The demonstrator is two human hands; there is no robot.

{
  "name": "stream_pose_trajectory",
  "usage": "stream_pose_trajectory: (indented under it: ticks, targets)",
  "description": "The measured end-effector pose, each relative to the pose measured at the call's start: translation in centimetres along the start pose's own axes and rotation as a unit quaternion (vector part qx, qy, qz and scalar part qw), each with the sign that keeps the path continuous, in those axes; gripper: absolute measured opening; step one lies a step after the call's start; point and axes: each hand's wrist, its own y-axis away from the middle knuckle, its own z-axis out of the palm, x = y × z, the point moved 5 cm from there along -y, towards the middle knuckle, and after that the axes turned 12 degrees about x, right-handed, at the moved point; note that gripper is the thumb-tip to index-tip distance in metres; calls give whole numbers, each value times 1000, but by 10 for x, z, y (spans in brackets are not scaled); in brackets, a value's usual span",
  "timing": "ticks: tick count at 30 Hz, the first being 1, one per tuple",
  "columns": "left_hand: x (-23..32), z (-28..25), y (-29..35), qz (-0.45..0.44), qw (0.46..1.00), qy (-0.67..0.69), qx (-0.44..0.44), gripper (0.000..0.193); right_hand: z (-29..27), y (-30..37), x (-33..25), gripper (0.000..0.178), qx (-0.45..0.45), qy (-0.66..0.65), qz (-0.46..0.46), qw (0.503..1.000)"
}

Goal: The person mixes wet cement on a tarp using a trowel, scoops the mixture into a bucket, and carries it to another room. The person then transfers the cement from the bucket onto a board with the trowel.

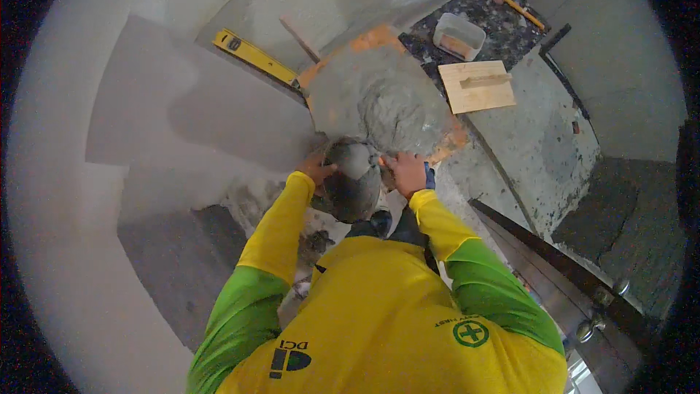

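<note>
A dark, rounded bucket [348, 201] smeared with grey mortar is tipped in front of my body. At its left side is my left hand [319, 169], closed on the bucket's edge. My right hand [408, 173], with a dark blue band at the wrist, is closed at the other side, round a tool with a small orange handle [380, 161]; its working end is too small to make out. Just beyond the bucket, a heap of wet grey mortar [397, 113] lies on an orange-edged board [379, 38].
A yellow spirit level [259, 58] and a wooden strip [299, 38] lie beyond at left. Far right are a wooden float [474, 95], a clear plastic tub [467, 29] and a hammer [521, 9] on a dark speckled slab [430, 29]. A door [554, 263] with handles stands near right.
</note>
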Motion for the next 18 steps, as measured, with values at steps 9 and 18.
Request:
stream_pose_trajectory:
  ticks: [9,18]
  targets:
    - [-62,-28,-2,-184,971,132,-79,57,-72,16,39,36,88,-57,-1,994]
    - [-26,-47,6,-18,988,150,23,58,-52,25,79,37,-117,-304,231,917]
